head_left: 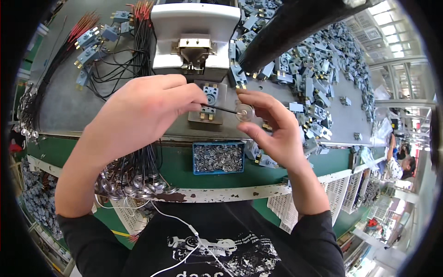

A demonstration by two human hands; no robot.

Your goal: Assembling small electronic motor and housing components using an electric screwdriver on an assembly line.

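Observation:
My left hand [147, 104] is closed, its fingertips pinching a short stretch of black wire [221, 109]. That wire runs across to a round silver disc [244, 112], gripped at its rim between the thumb and fingers of my right hand [280, 131]. Between and just beyond my hands, a grey-blue block with brass terminals [211, 97] rests on the metal base plate [219, 121] of a bench press [195, 23]. The wire passes over the block; whether they touch, I cannot tell.
A blue tray [194, 171] of small metal parts stands near the table edge. Grey-blue blocks [323, 64] are heaped at right, beneath a thick black bar [290, 30]. Bundled black wires [138, 60] lie at left; more with silver discs [134, 182] hang nearer. Another person [397, 166] is far right.

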